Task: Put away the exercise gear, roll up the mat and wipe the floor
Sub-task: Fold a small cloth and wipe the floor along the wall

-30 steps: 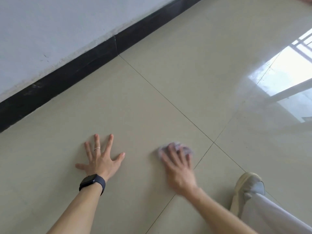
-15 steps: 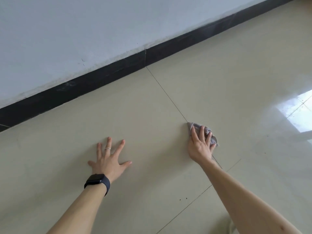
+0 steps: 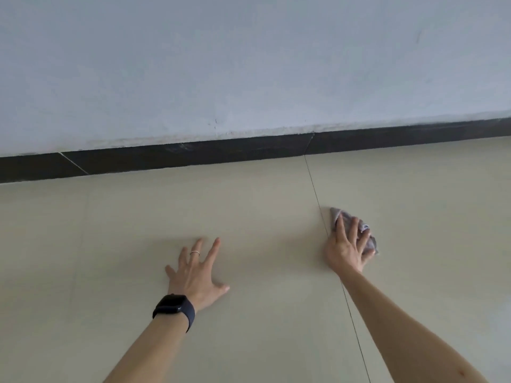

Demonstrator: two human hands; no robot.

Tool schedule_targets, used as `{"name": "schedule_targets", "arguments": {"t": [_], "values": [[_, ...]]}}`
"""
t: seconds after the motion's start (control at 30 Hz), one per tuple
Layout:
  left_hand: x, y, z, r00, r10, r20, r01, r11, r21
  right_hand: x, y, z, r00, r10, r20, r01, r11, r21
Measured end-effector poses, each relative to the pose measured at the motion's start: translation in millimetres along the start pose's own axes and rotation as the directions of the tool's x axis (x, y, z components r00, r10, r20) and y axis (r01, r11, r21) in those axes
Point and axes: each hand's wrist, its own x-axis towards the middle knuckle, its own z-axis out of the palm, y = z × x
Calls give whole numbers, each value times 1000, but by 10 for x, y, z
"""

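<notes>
Grey rag [image 3: 372, 244] pressed beneath the right hand [image 3: 345, 251], fingers straight, peeking out at one o'clock; empty left hand [image 3: 197, 275] braces flat at nine o'clock.

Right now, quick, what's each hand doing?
Left hand: open, spread flat on the beige tiled floor.
Right hand: open, pressing the crumpled grey cloth down.

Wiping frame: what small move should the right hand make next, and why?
Probably slide the cloth on toward the baseboard. The right hand presses it flat to the floor just right of the grout line, with a bare strip of tile ahead, while the left hand braces flat on the tile.
</notes>
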Motion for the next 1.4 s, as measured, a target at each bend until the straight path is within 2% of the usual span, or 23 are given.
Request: {"name": "schedule_targets", "arguments": {"t": [0.07, 0.13, 0.17, 0.23, 0.27, 0.3, 0.33, 0.37, 0.43, 0.5, 0.53, 0.6, 0.67, 0.7, 0.73, 0.8, 0.87, 0.93, 1.0, 1.13, 1.2, 1.27, 1.4], "values": [[69, 126, -29, 997, -71, -21, 70, 997, -24, -38, -131, 24, 1000, -5, 28, 4, 1000, 7], [128, 184, 10, 994, -105, 3, 105, 993, -63, -161, -328, 206, 971, -238, 14, 238, 967, -85], [151, 184, 36, 994, -111, 16, 112, 989, -94, -245, -448, 324, 904, -427, 33, 427, 892, -152], [171, 148, 70, 993, -114, 27, 117, 983, -143, -477, -740, 545, 644, -740, 193, 765, 612, -203], [175, 135, 80, 993, -116, 24, 119, 981, -155, -577, -880, 624, 510, -813, 283, 860, 472, -195], [179, 126, 83, 993, -120, 17, 121, 979, -164, -607, -1015, 658, 418, -844, 336, 908, 374, -188], [188, 122, 84, 992, -123, 12, 123, 977, -172, -537, -1125, 656, 378, -855, 354, 924, 326, -197], [195, 122, 81, 992, -124, 11, 124, 976, -179, -378, -1198, 621, 391, -855, 340, 918, 333, -218], [210, 115, 82, 992, -126, 16, 127, 973, -194, 92, -1225, 463, 560, -799, 220, 824, 508, -249], [220, 107, 97, 992, -126, 15, 126, 970, -207, 586, -1146, 189, 785, -614, 78, 614, 756, -227], [223, 105, 103, 992, -126, 12, 126, 969, -211, 768, -1114, 54, 866, -497, 49, 496, 845, -200], [226, 101, 107, 992, -128, 8, 127, 970, -208, 927, -1121, -62, 950, -312, 28, 313, 941, -126], [225, 108, 100, 991, -132, 16, 132, 972, -195, 792, -1304, 30, 967, -256, 7, 256, 963, -80], [224, 113, 93, 991, -135, 21, 136, 972, -189, 654, -1435, 137, 949, -315, 10, 314, 945, -89], [225, 112, 89, 990, -138, 22, 139, 973, -185, 485, -1576, 280, 899, -438, 31, 438, 889, -133], [231, 111, 88, 990, -142, 23, 143, 973, -181, 136, -1870, 563, 691, -704, 163, 721, 657, -220], [228, 110, 86, 990, -139, 27, 141, 974, -179, -53, -2118, 687, 518, -805, 291, 854, 463, -239], [231, 102, 87, 991, -133, 24, 135, 974, -181, 36, -2180, 661, 468, -820, 329, 880, 399, -257], [227, 92, 86, 991, -133, 29, 136, 973, -186, 310, -1988, 536, 519, -802, 296, 852, 454, -262], [228, 89, 84, 991, -135, 23, 137, 968, -211, 1145, -1082, -68, 825, -560, 78, 561, 796, -226], [218, 85, 99, 990, -141, 24, 143, 972, -186, 1435, -500, -407, 922, -385, 43, 386, 901, -198], [193, 105, 143, 989, -149, 3, 148, 980, -136, 1456, 14, -581, 958, -285, 25, 285, 942, -178], [216, 188, 183, 982, -187, -22, 183, 974, -133, 839, 561, -336, 959, -282, -10, 276, 946, -173]]}}
